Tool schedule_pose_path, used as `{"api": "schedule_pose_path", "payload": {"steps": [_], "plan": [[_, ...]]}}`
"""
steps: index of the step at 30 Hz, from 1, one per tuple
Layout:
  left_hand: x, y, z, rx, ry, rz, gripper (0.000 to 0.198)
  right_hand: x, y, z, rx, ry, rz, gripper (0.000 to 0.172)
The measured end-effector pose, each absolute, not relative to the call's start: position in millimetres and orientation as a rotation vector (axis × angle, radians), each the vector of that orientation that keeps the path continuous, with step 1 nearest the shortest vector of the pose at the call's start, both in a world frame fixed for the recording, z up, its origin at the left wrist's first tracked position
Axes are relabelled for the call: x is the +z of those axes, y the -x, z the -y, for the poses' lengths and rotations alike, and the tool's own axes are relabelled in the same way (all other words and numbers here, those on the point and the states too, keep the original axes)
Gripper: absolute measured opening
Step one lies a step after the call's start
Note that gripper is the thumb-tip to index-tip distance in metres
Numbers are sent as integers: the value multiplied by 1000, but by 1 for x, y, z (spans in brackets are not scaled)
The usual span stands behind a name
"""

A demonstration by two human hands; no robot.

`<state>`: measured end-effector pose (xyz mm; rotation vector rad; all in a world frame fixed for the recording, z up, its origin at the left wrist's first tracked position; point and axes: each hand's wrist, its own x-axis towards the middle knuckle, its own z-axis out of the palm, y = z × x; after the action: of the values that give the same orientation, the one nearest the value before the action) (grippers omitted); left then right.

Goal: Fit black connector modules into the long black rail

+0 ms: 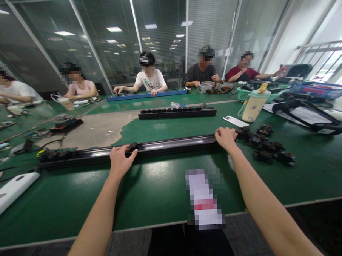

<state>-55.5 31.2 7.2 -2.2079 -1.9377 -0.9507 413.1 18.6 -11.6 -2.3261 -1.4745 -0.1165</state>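
Long, glossy black rail (177, 143) lies crosswise on the green, smooth-topped table (160, 204). Left hand (123, 160) half open, thumb and fingers about a small, dark black block (133, 146) at the rail; whether they pinch it, cannot tell. Right hand (227, 137) loosely curled over the rail's right end, near a loose cluster of angular black pieces (262, 143); firmness of hold unclear. My judgement: best to steady the end, keep the block square, press lightly and evenly. Far fingertips hidden; block's underside out of sight; rail's left end dark, hard to make out.
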Motion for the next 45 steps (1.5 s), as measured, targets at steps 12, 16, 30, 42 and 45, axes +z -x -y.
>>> {"api": "schedule_pose_path", "payload": {"steps": [12,16,30,42,45], "plan": [[6,57,-35,-953,2307,1935,44,-11,-412,-18,-123,2305,1473,39],[4,58,-37,-939,2329,1901,45,-13,-413,-19,-138,2309,1482,40],[4,55,-36,-939,2267,1988,45,-12,-412,-18,-133,2295,1478,41],[5,52,-35,-922,2252,2084,49,-12,-412,-19,-123,2320,1479,40],[6,51,-35,-931,2259,2098,49,-12,-412,-19,-129,2330,1479,40]]}}
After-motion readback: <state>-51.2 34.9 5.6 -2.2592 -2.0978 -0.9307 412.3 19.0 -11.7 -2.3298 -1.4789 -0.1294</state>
